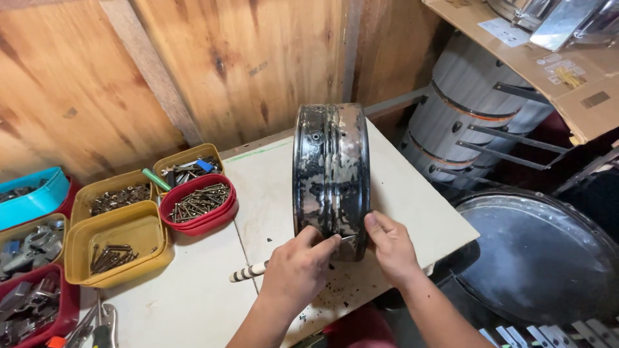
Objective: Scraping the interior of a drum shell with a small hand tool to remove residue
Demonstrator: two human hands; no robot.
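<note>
Tabletop: rim between hands.

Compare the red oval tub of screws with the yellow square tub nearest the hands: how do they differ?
The red oval tub is rounded and heaped with long screws; the yellow square tub has straight sides and holds only a few dark bolts in one corner. The red oval tub lies farther from the left hand. Both are open plastic containers on the white table.

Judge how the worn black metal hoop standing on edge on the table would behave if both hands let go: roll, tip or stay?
The hoop stands on its curved rim, so it would probably roll or topple. Left hand and right hand steady its lower edge. It looks rigid metal, likely fairly heavy.
</note>
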